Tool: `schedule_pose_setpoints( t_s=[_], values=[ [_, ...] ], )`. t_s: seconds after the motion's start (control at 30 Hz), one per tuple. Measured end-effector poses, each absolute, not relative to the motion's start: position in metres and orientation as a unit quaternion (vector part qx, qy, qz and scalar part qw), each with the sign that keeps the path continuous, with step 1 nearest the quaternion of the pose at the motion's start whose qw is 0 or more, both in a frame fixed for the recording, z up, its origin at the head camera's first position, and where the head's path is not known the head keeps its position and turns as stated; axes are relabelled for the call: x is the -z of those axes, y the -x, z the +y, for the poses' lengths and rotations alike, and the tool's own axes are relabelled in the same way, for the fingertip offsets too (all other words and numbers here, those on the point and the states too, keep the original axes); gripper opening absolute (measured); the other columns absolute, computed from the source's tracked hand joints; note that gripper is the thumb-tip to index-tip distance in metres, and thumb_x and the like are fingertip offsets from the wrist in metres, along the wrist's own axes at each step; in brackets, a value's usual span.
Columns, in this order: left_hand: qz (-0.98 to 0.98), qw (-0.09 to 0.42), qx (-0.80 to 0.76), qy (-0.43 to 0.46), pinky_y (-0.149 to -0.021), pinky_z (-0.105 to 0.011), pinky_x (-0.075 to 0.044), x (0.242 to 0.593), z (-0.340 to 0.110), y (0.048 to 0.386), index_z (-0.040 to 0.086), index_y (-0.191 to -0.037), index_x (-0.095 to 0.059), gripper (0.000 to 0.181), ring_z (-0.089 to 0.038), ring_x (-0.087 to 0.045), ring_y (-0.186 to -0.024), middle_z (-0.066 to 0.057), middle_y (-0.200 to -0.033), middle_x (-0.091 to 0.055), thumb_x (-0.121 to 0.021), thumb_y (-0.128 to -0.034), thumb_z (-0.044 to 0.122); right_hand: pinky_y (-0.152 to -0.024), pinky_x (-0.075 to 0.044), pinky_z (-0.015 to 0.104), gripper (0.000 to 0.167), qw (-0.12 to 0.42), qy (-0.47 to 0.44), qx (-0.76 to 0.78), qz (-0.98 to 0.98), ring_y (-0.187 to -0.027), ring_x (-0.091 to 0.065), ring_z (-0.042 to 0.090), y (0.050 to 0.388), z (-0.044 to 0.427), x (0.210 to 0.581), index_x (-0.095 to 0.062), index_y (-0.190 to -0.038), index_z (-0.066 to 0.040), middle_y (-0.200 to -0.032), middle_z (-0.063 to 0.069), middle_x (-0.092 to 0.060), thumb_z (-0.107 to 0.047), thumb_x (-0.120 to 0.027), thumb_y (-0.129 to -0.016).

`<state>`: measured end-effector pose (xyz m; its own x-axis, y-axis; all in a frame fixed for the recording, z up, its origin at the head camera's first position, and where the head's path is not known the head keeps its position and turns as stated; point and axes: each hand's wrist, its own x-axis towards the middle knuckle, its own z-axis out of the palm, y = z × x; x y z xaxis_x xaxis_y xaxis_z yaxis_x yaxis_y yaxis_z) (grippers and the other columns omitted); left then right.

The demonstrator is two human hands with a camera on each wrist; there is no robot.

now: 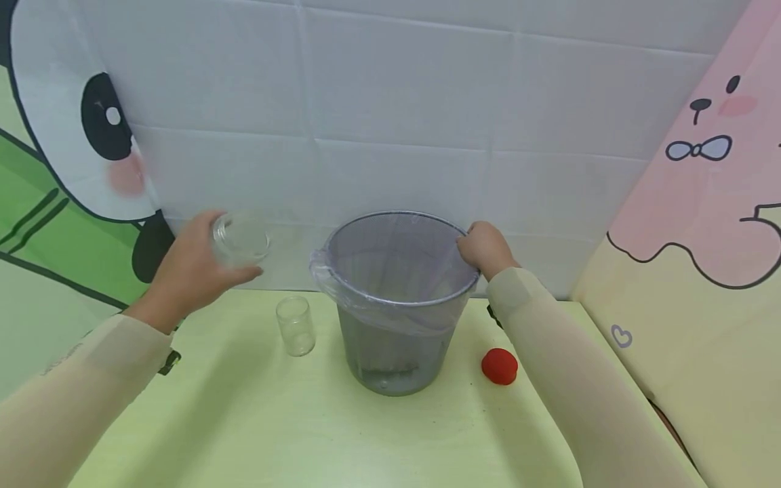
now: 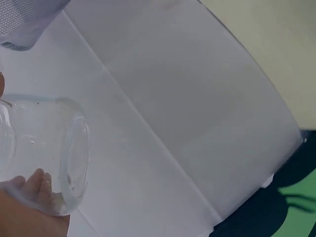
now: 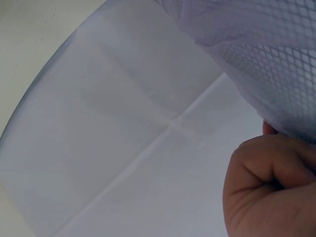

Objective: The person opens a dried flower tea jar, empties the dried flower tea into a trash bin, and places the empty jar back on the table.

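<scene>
My left hand (image 1: 192,264) grips a clear glass jar (image 1: 241,238), held in the air left of the bin and tipped on its side. In the left wrist view the fingers show through the jar (image 2: 42,143), and I see nothing inside it. A grey mesh wastebasket (image 1: 396,352) stands upright on the table, lined with a thin translucent purple bag (image 1: 342,288) folded over its rim. My right hand (image 1: 488,247) grips the wastebasket's rim and liner at the right; in the right wrist view the fingers curl beside the bagged mesh (image 3: 276,64).
A second clear glass (image 1: 295,327) stands on the pale yellow-green table (image 1: 244,420), left of the wastebasket. A small red object (image 1: 499,367) lies to the right, near my right forearm. A white sheet (image 1: 390,88) with cartoon figures at its sides hangs behind the table.
</scene>
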<state>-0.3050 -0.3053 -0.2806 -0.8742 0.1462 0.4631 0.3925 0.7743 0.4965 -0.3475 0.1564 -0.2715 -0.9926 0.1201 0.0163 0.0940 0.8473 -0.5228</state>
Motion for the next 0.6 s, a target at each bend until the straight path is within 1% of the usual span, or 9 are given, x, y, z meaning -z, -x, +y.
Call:
schedule_pose_setpoints(
  t_s=[0.07, 0.13, 0.2, 0.33, 0.43, 0.5, 0.6],
  values=[
    [-0.915, 0.196, 0.328, 0.134, -0.091, -0.064, -0.042, 0.286, -0.308, 0.301, 0.002, -0.152, -0.034, 0.105, -0.044, -0.05, -0.117, -0.023, -0.141, -0.047, -0.093, -0.075, 0.041, -0.083, -0.052, 0.045, 0.03, 0.022, 0.057, -0.27, -0.961, -0.09, -0.057, 0.029, 0.347, 0.156, 0.271, -0.06, -0.103, 0.001, -0.103, 0.017, -0.062, -0.026, -0.048, -0.109],
    [-0.912, 0.188, 0.346, 0.119, -0.09, -0.063, -0.043, 0.293, -0.311, 0.296, 0.004, -0.155, -0.03, 0.108, -0.044, -0.049, -0.118, -0.022, -0.144, -0.046, -0.092, -0.0761, 0.045, -0.083, -0.052, 0.045, 0.03, 0.019, 0.057, -0.27, -0.961, -0.09, -0.057, 0.029, 0.347, 0.156, 0.271, -0.059, -0.103, 0.001, -0.102, 0.017, -0.062, -0.026, -0.048, -0.109],
    [-0.909, 0.179, 0.363, 0.102, -0.088, -0.062, -0.044, 0.301, -0.315, 0.291, 0.006, -0.157, -0.026, 0.111, -0.044, -0.048, -0.119, -0.021, -0.146, -0.043, -0.091, -0.0769, 0.048, -0.085, -0.052, 0.046, 0.032, 0.017, 0.056, -0.27, -0.961, -0.093, -0.058, 0.03, 0.347, 0.156, 0.271, -0.06, -0.108, 0.003, -0.107, 0.018, -0.063, -0.026, -0.047, -0.109],
    [-0.9, 0.165, 0.396, 0.075, -0.091, -0.063, -0.044, 0.315, -0.323, 0.285, 0.006, -0.16, -0.019, 0.114, -0.044, -0.044, -0.123, -0.023, -0.15, -0.037, -0.088, -0.0799, 0.048, -0.09, -0.053, 0.048, 0.038, 0.012, 0.056, -0.273, -0.96, -0.102, -0.06, 0.033, 0.346, 0.154, 0.27, -0.06, -0.122, 0.006, -0.119, 0.021, -0.063, -0.026, -0.047, -0.109],
    [-0.894, 0.154, 0.417, 0.056, -0.093, -0.064, -0.045, 0.324, -0.327, 0.282, 0.005, -0.16, -0.014, 0.113, -0.046, -0.042, -0.127, -0.025, -0.153, -0.033, -0.086, -0.0829, 0.046, -0.092, -0.053, 0.048, 0.04, 0.008, 0.057, -0.274, -0.96, -0.107, -0.061, 0.035, 0.345, 0.154, 0.269, -0.059, -0.127, 0.008, -0.123, 0.023, -0.063, -0.026, -0.047, -0.109],
    [-0.89, 0.154, 0.428, 0.047, -0.092, -0.056, -0.049, 0.329, -0.329, 0.282, 0.006, -0.16, -0.016, 0.11, -0.044, -0.042, -0.128, -0.022, -0.153, -0.034, -0.086, -0.084, 0.043, -0.092, -0.053, 0.048, 0.042, 0.008, 0.057, -0.274, -0.96, -0.108, -0.061, 0.035, 0.344, 0.154, 0.269, -0.058, -0.129, 0.009, -0.125, 0.024, -0.062, -0.026, -0.047, -0.109],
    [-0.88, 0.165, 0.444, 0.039, -0.088, -0.037, -0.049, 0.335, -0.329, 0.283, 0.007, -0.158, -0.021, 0.104, -0.038, -0.044, -0.127, -0.017, -0.153, -0.038, -0.087, -0.0842, 0.039, -0.092, -0.054, 0.048, 0.042, 0.013, 0.058, -0.27, -0.961, -0.108, -0.062, 0.036, 0.344, 0.156, 0.269, -0.058, -0.129, 0.009, -0.124, 0.024, -0.063, -0.026, -0.046, -0.109]
  ],
)
